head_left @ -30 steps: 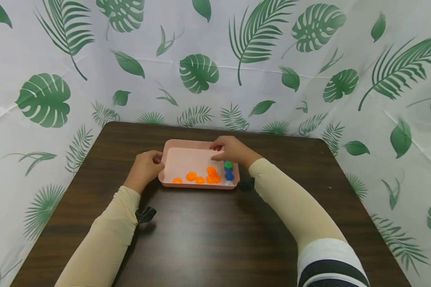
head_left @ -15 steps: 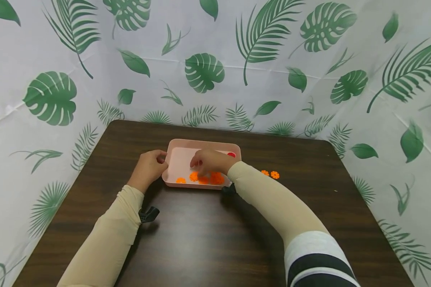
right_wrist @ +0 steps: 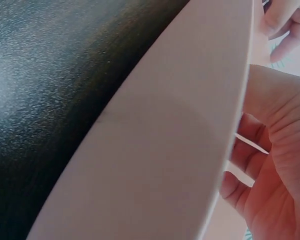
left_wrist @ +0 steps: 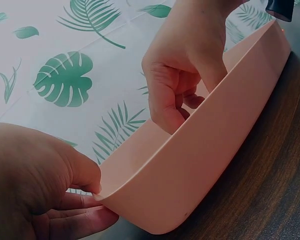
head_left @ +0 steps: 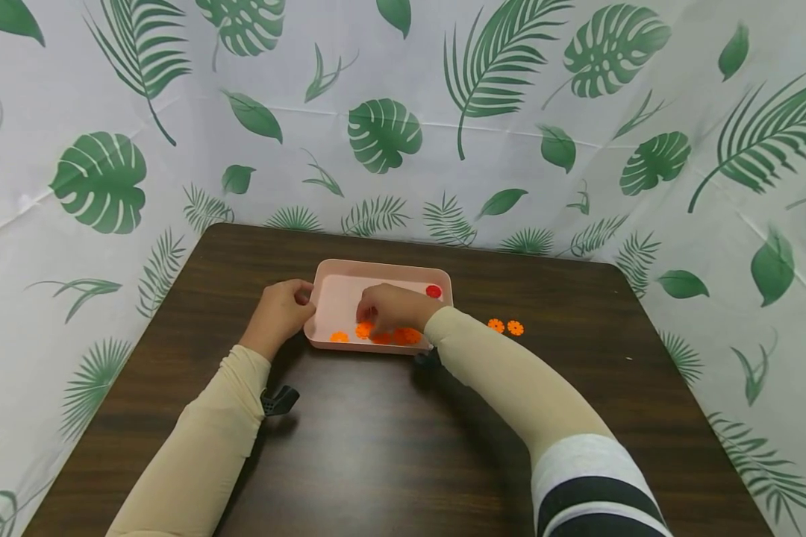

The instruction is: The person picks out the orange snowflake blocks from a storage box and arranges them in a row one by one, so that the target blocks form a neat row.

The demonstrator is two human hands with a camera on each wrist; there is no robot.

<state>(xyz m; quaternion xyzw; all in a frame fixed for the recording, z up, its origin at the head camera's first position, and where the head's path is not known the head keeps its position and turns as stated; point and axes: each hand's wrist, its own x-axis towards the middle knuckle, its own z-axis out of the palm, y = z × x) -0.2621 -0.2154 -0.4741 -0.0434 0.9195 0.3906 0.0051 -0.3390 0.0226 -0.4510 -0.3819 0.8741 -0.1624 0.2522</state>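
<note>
Pink plastic-looking tray (head_left: 339,291) sits on dark wood-grain table (head_left: 349,440); clock read from tray centre in head view, 12 being the far side. Left hand (head_left: 275,315) at 9 o'clock, pinching the tray's short-side rim, digits on both sides of the wall per left wrist view. Right hand (head_left: 396,307) is over the tray, knuckles up, fingers bent down inside it toward 7 o'clock; fingertips hidden, cannot tell if they pinch a piece. Orange pieces (head_left: 339,337) lie in the tray along the near wall, about 8 to 5 o'clock, some partly covered by the right hand. Red piece (head_left: 433,291) in the tray between 2 and 3. Two loose orange discs (head_left: 516,328) on the table, outside the tray, just past 3, side by side. Cream sleeves (head_left: 188,447) on both arms; black fitting (head_left: 280,401) at left wrist. Leaf-print cloth (head_left: 322,149) behind table, 12 o'clock.
</note>
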